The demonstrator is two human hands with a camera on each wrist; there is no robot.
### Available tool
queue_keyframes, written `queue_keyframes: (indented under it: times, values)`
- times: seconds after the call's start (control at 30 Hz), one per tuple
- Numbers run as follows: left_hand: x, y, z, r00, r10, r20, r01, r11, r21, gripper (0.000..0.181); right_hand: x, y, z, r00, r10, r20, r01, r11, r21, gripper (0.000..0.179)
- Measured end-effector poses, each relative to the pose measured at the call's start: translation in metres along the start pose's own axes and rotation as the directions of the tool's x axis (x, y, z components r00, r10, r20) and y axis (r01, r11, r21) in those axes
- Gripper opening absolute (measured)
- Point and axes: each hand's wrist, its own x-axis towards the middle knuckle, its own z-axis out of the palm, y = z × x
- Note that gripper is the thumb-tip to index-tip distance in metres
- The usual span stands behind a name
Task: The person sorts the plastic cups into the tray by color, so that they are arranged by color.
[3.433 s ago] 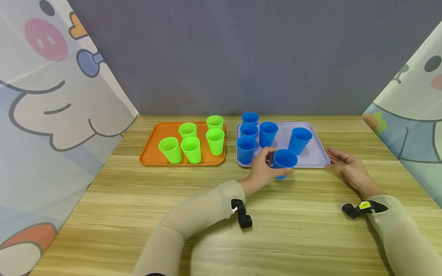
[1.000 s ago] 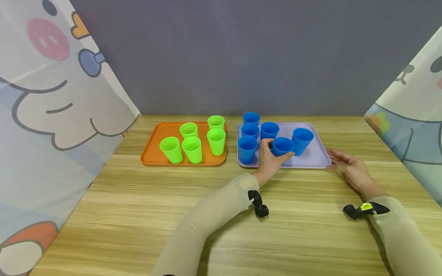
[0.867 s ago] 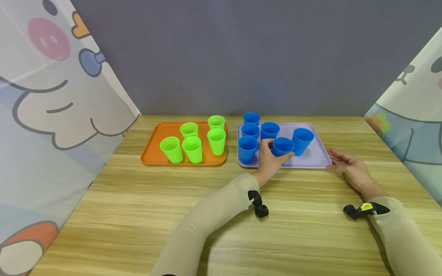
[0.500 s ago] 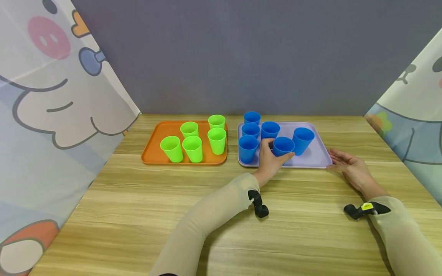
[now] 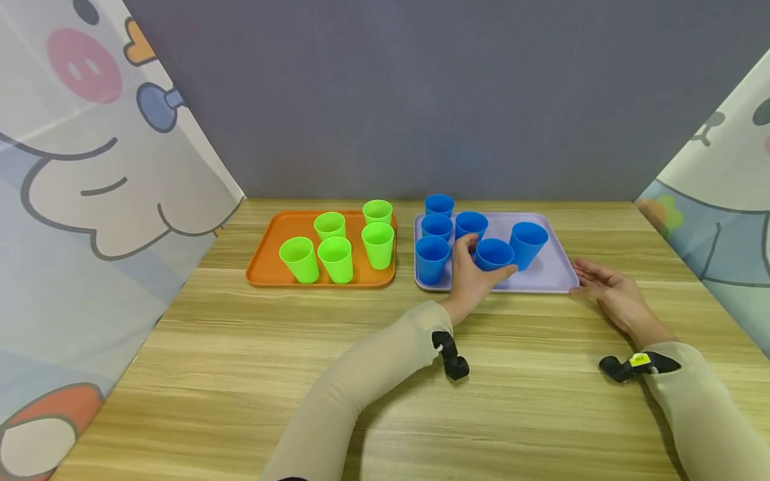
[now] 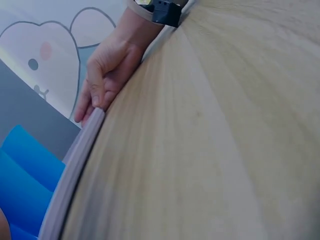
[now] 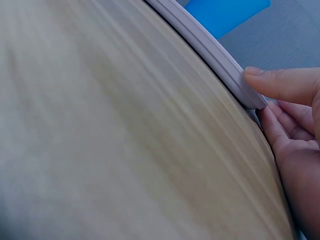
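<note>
In the head view my left hand (image 5: 470,277) stands around a blue cup (image 5: 494,252) at the front of the lilac tray (image 5: 550,270). Its fingers are spread, looser than a grip, with the thumb at the cup's near right side. The cup is upright, its lower part hidden by the hand. My right hand (image 5: 613,298) pinches the tray's front right corner; the right wrist view shows the thumb on the rim (image 7: 220,62) and a finger below. Other blue cups stand on the tray: one (image 5: 528,244) to the right, several along the left side.
An orange tray (image 5: 267,257) with several upright green cups (image 5: 335,260) stands left of the lilac one on the wooden table (image 5: 240,374). A grey panel (image 5: 421,100) rises behind, with printed cloths (image 5: 120,167) at both sides.
The blue cup in my left hand moved from the tray's front edge back onto the tray. Just now the fingers spread away from it. My right hand stayed at the corner.
</note>
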Motion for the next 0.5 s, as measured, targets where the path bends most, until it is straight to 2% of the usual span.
queue_keyframes:
  times: [0.17,0.5]
  values:
    - [0.004,0.007,-0.003,0.998,0.063,0.021,-0.063,0.998,0.004,0.082,-0.001,0.001,0.000,1.000,-0.008,0.014,0.007,0.999,0.035,0.061]
    - [0.011,0.024,-0.009,0.995,0.098,0.000,-0.098,0.995,-0.011,0.080,-0.001,0.000,0.001,1.000,-0.009,0.018,0.009,0.999,0.038,0.060]
